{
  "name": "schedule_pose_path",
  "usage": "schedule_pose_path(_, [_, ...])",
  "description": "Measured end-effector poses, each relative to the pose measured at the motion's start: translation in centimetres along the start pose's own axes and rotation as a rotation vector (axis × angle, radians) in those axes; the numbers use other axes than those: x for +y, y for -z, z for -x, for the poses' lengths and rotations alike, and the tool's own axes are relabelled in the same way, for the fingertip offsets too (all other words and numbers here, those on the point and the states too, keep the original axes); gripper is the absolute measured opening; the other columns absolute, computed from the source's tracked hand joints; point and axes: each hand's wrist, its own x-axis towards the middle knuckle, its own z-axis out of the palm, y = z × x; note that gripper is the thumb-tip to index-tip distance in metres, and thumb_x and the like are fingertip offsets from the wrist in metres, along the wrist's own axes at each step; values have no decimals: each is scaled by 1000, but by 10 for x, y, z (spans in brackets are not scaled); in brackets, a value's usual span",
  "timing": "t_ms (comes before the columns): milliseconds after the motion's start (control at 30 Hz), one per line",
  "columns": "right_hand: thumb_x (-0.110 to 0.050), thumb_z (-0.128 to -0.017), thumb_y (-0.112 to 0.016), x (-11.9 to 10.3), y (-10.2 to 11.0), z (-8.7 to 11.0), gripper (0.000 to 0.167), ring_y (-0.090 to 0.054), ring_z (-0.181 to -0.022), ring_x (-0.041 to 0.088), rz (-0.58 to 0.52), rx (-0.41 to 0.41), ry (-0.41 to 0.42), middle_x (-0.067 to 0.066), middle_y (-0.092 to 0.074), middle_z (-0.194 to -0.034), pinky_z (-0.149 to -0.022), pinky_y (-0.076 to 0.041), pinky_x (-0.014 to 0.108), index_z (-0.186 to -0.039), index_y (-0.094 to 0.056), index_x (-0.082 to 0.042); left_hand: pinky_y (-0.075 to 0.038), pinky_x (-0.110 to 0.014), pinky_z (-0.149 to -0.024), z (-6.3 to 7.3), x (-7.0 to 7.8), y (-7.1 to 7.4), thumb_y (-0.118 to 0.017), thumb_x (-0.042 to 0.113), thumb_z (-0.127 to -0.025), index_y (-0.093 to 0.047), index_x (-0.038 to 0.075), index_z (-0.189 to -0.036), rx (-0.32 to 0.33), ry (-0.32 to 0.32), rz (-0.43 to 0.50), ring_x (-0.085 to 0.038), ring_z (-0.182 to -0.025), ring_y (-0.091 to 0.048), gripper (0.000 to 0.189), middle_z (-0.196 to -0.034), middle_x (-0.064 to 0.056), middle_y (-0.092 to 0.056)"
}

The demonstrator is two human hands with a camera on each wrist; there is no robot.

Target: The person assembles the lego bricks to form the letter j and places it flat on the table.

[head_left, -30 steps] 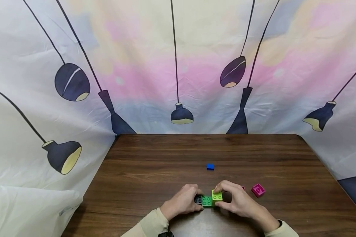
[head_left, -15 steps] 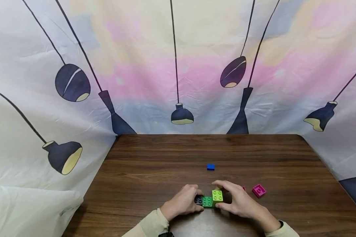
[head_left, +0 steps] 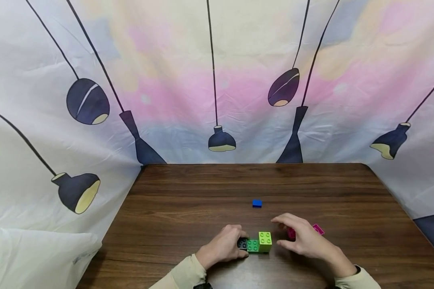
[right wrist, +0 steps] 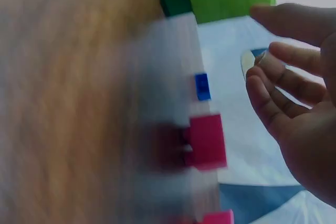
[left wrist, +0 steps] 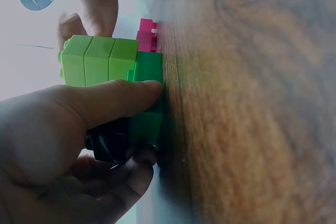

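Observation:
My left hand (head_left: pixel 222 245) pinches the near end of a small toy brick build between thumb and fingers. Its base is a green brick (head_left: pixel 252 246). A black brick (head_left: pixel 242 243) sits on the end inside my grip, partly covered by the fingers. On the other end rises a stack of lime bricks (left wrist: pixel 100 60), three high in the left wrist view. My right hand (head_left: pixel 307 239) is just right of the stack, apart from it, with fingers loosely bent and nothing between them.
Beyond and partly behind my right hand lie two pink bricks, one nearer (head_left: pixel 291 233) and one farther right (head_left: pixel 318 229). A blue brick (head_left: pixel 257 203) lies farther back on the wooden table (head_left: pixel 188 192). A printed cloth (head_left: pixel 181 92) hangs behind the table.
My right hand has let go of the lime stack and moved right and slightly away, now partly covering the pink bricks. The left hand and the brick build have stayed put.

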Motion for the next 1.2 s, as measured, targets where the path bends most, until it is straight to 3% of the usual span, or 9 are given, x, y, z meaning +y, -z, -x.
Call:
schedule_pose_path(233, [-14,-76,-82,9,16,4,42,-63,-85,13,171,60,-144,0,-67,-106,-70,-53,27,-115,-65,-13,-44,-10,-64,2,0,-1,-85,28,-75,-74,12,-107,8,-13,5,2,-73,-50,37,-86,8,-61])
schedule_pose_path(467, [-18,-79,-80,13,26,7,35,-59,-82,12,258,22,-310,-2,-65,-99,-66,-49,27,-111,-67,-10,-44,-9,-64,3,0,-1,-84,28,-76,-74,11,-107,6,-17,-1,2,-74,-51,37,-88,7,-62])
schedule_pose_path(800, [-23,-78,-81,19,39,6,41,-62,-87,18,339,-19,-385,4,-66,-104,-70,-51,37,-114,-67,-9,-45,-10,-65,-1,1,2,-85,27,-75,-74,11,-106,26,-26,-4,1,-75,-52,37,-86,6,-62])
schedule_pose_path(1200, [-30,-75,-83,24,44,18,50,-59,-87,16,361,-90,-441,3,-63,-105,-70,-51,36,-117,-65,-8,-45,-11,-65,1,0,-1,-85,27,-75,-74,12,-108,16,-4,9,2,-75,-52,38,-88,7,-62])
